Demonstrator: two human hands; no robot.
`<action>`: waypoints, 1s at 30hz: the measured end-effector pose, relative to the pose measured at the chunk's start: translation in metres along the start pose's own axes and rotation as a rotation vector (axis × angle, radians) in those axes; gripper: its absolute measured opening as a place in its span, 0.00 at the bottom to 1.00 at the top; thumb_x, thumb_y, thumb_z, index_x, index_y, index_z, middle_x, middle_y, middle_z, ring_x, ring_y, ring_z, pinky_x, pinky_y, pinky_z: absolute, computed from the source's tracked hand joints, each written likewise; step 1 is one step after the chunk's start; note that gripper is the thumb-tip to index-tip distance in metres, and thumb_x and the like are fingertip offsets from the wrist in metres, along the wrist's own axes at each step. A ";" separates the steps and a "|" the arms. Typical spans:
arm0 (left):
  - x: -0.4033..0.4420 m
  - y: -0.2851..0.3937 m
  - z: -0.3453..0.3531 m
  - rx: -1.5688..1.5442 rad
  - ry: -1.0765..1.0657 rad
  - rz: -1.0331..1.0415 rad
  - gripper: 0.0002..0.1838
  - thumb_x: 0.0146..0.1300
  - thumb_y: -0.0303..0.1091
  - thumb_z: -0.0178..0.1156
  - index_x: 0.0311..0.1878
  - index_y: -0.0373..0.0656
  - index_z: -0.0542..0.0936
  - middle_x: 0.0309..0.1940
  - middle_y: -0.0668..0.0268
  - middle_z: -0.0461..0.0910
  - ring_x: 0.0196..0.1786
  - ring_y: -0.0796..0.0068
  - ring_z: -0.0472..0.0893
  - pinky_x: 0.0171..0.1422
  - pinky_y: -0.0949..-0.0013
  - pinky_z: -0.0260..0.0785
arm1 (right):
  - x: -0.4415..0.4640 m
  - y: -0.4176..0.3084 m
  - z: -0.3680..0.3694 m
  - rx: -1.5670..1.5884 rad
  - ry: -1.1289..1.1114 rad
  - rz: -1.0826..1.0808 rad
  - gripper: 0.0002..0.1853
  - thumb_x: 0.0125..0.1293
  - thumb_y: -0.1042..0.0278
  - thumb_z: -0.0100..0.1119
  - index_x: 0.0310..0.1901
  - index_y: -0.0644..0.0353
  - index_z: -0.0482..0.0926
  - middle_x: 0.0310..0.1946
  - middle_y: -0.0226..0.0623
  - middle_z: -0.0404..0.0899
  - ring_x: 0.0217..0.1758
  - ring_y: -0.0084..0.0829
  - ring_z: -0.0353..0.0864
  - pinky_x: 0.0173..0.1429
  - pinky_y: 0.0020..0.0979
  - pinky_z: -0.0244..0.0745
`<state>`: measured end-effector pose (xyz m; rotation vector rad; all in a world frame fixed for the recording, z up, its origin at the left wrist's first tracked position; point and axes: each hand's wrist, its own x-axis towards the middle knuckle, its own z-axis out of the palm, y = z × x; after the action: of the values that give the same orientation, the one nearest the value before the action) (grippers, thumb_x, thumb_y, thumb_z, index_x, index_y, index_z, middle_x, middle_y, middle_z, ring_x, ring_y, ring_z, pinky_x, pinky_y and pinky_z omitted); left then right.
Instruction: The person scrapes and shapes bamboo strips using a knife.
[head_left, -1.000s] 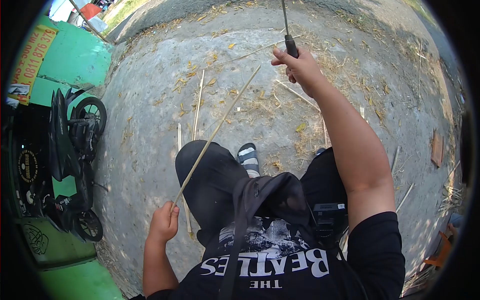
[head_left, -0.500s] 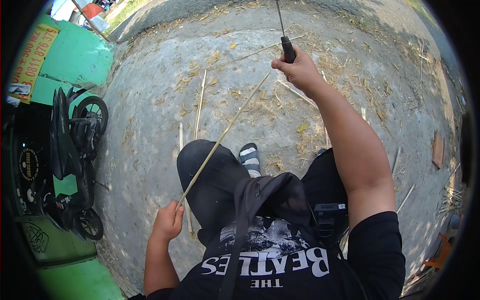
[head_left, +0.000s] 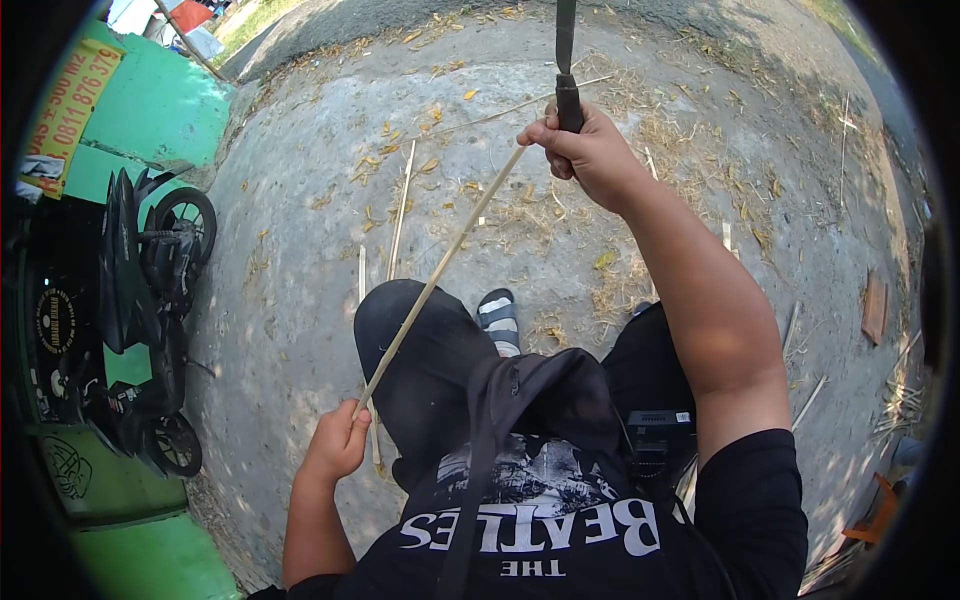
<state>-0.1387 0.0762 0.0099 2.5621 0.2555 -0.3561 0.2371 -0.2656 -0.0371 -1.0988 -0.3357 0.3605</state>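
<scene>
My left hand (head_left: 337,441) is closed around the lower end of a long, thin bamboo strip (head_left: 437,275). The strip slants up over my left knee, its pale face showing. At its far end, my right hand (head_left: 592,158) has its thumb and fingertips at or very near the tip. That same hand grips the black handle of a machete-like knife (head_left: 566,42). Its dark blade points away from me and runs out of the top of the view. Whether the fingertips pinch the strip cannot be made out.
More bamboo strips (head_left: 402,210) lie on the concrete ground (head_left: 290,200) among shavings and dry leaves. A motorcycle (head_left: 150,300) stands at the left by a green wall (head_left: 160,105). A brown block (head_left: 875,310) lies at the right. My sandalled foot (head_left: 498,318) is below me.
My right hand has shifted slightly left and down to the strip's tip. The knife has turned, so more of its blade's width shows. The strip now shows a paler face; my left hand stays put.
</scene>
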 end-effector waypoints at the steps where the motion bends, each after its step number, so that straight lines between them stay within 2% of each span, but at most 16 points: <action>1: 0.001 -0.001 0.001 -0.011 -0.003 -0.008 0.17 0.82 0.40 0.54 0.39 0.36 0.75 0.23 0.47 0.76 0.27 0.40 0.78 0.33 0.52 0.67 | 0.001 0.003 0.001 0.018 -0.016 0.016 0.12 0.70 0.70 0.72 0.41 0.57 0.74 0.37 0.41 0.88 0.25 0.19 0.73 0.29 0.26 0.69; 3: 0.002 -0.002 0.000 -0.031 -0.011 -0.022 0.17 0.82 0.41 0.53 0.38 0.36 0.74 0.22 0.47 0.76 0.26 0.41 0.77 0.33 0.53 0.67 | 0.001 0.011 0.000 0.055 -0.046 0.050 0.12 0.71 0.70 0.71 0.42 0.57 0.74 0.40 0.44 0.89 0.25 0.19 0.73 0.29 0.26 0.69; 6: 0.001 0.001 -0.003 -0.078 -0.017 -0.095 0.18 0.83 0.41 0.53 0.38 0.36 0.74 0.22 0.47 0.75 0.26 0.41 0.76 0.32 0.53 0.66 | 0.007 0.012 -0.005 -0.003 0.079 -0.016 0.12 0.71 0.71 0.71 0.42 0.56 0.73 0.39 0.42 0.88 0.25 0.19 0.73 0.29 0.26 0.69; 9: -0.004 -0.008 0.000 -0.028 -0.023 -0.050 0.18 0.83 0.41 0.53 0.38 0.36 0.74 0.23 0.47 0.75 0.25 0.44 0.75 0.32 0.54 0.66 | 0.019 0.018 -0.026 -0.005 0.207 -0.063 0.12 0.71 0.71 0.70 0.43 0.55 0.73 0.38 0.40 0.88 0.26 0.19 0.73 0.30 0.26 0.68; 12: -0.012 -0.014 0.004 -0.052 -0.014 -0.058 0.19 0.83 0.42 0.53 0.39 0.36 0.74 0.22 0.50 0.75 0.23 0.52 0.75 0.32 0.54 0.67 | 0.026 0.011 -0.041 -0.027 0.410 -0.092 0.12 0.72 0.73 0.70 0.42 0.54 0.72 0.37 0.38 0.86 0.22 0.16 0.67 0.26 0.24 0.62; 14: -0.024 -0.033 0.007 -0.117 0.034 -0.089 0.19 0.84 0.43 0.52 0.39 0.37 0.75 0.21 0.58 0.74 0.23 0.63 0.74 0.31 0.58 0.66 | 0.027 -0.001 -0.058 0.025 0.535 -0.137 0.15 0.71 0.73 0.71 0.41 0.54 0.70 0.36 0.39 0.86 0.21 0.16 0.65 0.26 0.24 0.62; 16: -0.030 -0.038 0.007 -0.246 0.029 -0.168 0.19 0.85 0.45 0.51 0.40 0.39 0.75 0.21 0.65 0.73 0.23 0.73 0.72 0.30 0.63 0.64 | 0.020 -0.005 -0.077 -0.062 0.514 -0.107 0.15 0.71 0.70 0.72 0.39 0.53 0.70 0.37 0.38 0.87 0.22 0.16 0.66 0.26 0.24 0.62; 18: -0.029 -0.025 0.002 -0.435 -0.018 -0.284 0.19 0.86 0.46 0.50 0.41 0.41 0.75 0.22 0.73 0.71 0.24 0.81 0.69 0.29 0.70 0.62 | 0.027 0.012 -0.083 -0.293 0.488 -0.140 0.14 0.71 0.66 0.74 0.40 0.54 0.74 0.34 0.34 0.85 0.22 0.15 0.66 0.26 0.24 0.62; 20: -0.020 -0.005 -0.003 -0.605 -0.096 -0.301 0.17 0.86 0.47 0.49 0.43 0.43 0.75 0.23 0.75 0.68 0.24 0.85 0.65 0.28 0.74 0.58 | 0.030 0.025 -0.081 -0.349 0.391 -0.088 0.13 0.71 0.62 0.75 0.43 0.56 0.78 0.30 0.29 0.81 0.22 0.15 0.67 0.26 0.24 0.61; 22: 0.003 0.015 0.000 -0.731 -0.170 -0.240 0.17 0.86 0.48 0.49 0.45 0.45 0.73 0.24 0.77 0.66 0.23 0.86 0.62 0.27 0.77 0.55 | 0.012 0.009 -0.027 -0.241 0.234 0.040 0.16 0.70 0.57 0.75 0.47 0.59 0.82 0.25 0.24 0.76 0.22 0.15 0.67 0.26 0.24 0.60; 24: 0.025 0.033 0.005 -0.814 -0.242 -0.129 0.17 0.86 0.50 0.48 0.47 0.47 0.72 0.24 0.77 0.63 0.22 0.86 0.58 0.26 0.77 0.51 | 0.008 0.010 0.004 -0.103 0.178 0.102 0.24 0.70 0.51 0.76 0.55 0.63 0.83 0.22 0.20 0.68 0.21 0.15 0.65 0.26 0.23 0.59; 26: 0.049 0.046 0.009 -0.921 -0.338 -0.096 0.17 0.86 0.51 0.48 0.47 0.47 0.72 0.25 0.77 0.62 0.23 0.86 0.58 0.26 0.77 0.50 | 0.001 0.006 0.025 0.026 0.122 0.109 0.25 0.70 0.50 0.75 0.56 0.62 0.83 0.21 0.20 0.68 0.20 0.15 0.65 0.25 0.23 0.59; 27: 0.061 0.055 0.011 -0.940 -0.371 -0.076 0.17 0.86 0.51 0.48 0.48 0.47 0.72 0.25 0.77 0.62 0.23 0.86 0.58 0.26 0.77 0.51 | -0.003 0.003 0.032 0.060 0.121 0.070 0.19 0.70 0.51 0.75 0.47 0.58 0.81 0.19 0.20 0.67 0.19 0.15 0.66 0.24 0.23 0.60; 30: 0.091 0.079 0.024 -0.872 -0.363 -0.059 0.18 0.86 0.52 0.48 0.48 0.47 0.72 0.26 0.76 0.64 0.23 0.86 0.60 0.26 0.77 0.54 | -0.010 0.002 0.036 0.122 0.174 -0.005 0.18 0.70 0.55 0.76 0.38 0.53 0.74 0.19 0.21 0.68 0.19 0.15 0.67 0.24 0.23 0.60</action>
<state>-0.0378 0.0073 0.0008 1.6059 0.2721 -0.5709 0.2125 -0.2401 -0.0243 -1.0020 -0.1601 0.2749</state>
